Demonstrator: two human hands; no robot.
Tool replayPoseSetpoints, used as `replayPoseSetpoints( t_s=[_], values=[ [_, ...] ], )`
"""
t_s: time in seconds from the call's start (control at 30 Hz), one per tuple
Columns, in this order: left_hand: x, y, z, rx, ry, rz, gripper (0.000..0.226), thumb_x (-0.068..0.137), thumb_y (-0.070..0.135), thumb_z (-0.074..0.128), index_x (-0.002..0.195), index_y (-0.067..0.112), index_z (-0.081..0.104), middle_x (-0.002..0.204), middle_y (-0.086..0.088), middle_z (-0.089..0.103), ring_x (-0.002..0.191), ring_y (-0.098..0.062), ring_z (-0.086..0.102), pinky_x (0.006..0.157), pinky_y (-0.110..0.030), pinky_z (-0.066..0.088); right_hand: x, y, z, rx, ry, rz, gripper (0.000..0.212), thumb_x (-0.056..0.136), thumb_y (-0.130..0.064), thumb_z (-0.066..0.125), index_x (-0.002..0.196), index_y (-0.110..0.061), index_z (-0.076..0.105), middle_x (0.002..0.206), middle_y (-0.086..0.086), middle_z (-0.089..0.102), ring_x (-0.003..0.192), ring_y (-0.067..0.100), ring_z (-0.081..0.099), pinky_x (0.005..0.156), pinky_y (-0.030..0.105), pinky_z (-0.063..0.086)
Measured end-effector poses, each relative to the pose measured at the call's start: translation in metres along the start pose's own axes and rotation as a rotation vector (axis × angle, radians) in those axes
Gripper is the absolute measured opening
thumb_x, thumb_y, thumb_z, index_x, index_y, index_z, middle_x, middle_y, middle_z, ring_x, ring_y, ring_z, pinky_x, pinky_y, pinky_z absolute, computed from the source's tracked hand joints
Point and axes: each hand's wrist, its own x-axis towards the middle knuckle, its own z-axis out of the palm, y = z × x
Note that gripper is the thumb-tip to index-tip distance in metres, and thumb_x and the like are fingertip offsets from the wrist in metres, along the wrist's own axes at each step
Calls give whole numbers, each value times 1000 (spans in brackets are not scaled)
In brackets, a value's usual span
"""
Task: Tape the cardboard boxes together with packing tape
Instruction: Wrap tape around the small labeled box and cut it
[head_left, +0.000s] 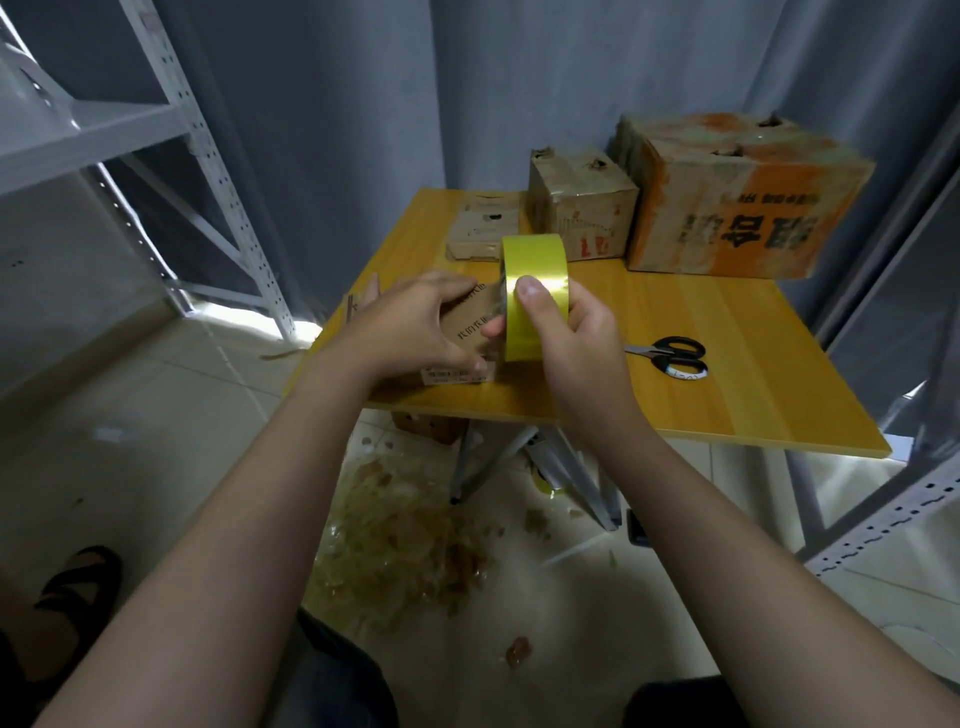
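A small brown cardboard box (470, 325) with printed text lies at the near left of the yellow wooden table (701, 364). My left hand (415, 322) presses down on top of it, fingers spread over its lid. My right hand (566, 332) grips a yellow roll of packing tape (535, 270), held upright against the box's right side, thumb on the roll's outer face. A short clear strip runs from the roll to the box.
Three worn boxes stand at the table's back: a flat one (483, 223), a medium one (582, 205) and a large orange-printed one (737, 197). Black scissors (672, 356) lie to the right. Metal shelving (104, 135) stands left; tape scraps (405, 545) litter the floor.
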Motion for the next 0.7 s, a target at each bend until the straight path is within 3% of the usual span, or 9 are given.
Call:
replayPoseSetpoints(
  t_s=[0.13,0.23,0.37,0.43,0.5,0.7],
  values=[
    [5,1,6,8,47,-19,113,48,91,66,149,44,49,153,22,47,141,-15,45,117,-63,18,7,-3,-2,-25,-19,28,22,106,-33,58,106,-13,68,86,9,79,81,25,78,75,41,65],
    [4,1,10,3,97,-46,115,44,93,64,148,45,51,153,26,48,142,-12,44,113,-51,20,11,-8,-2,-21,-6,29,26,106,-31,57,102,-8,69,81,11,79,78,28,77,77,46,64],
    [4,5,11,5,164,-143,105,47,88,56,143,46,58,153,32,46,140,-11,45,107,-47,24,6,-6,7,0,45,137,56,105,-45,54,100,10,68,83,28,73,78,40,74,80,53,63],
    [8,4,10,-42,126,-158,101,48,84,55,142,46,60,153,32,46,141,-12,45,107,-45,23,-1,-1,11,-42,17,195,61,104,-48,51,101,10,68,78,26,73,72,36,73,69,45,64],
    [11,1,7,-79,71,-152,100,50,85,56,142,48,58,153,33,45,144,-12,43,113,-47,23,-8,4,11,-81,-34,215,50,105,-42,53,99,4,69,69,17,75,63,28,74,59,38,63],
    [15,-3,5,-97,17,-153,110,46,91,55,147,46,53,160,30,37,150,-13,35,123,-59,21,-14,5,2,-121,-30,236,48,105,-41,52,86,-2,72,67,12,75,63,24,75,69,43,63]
  ],
)
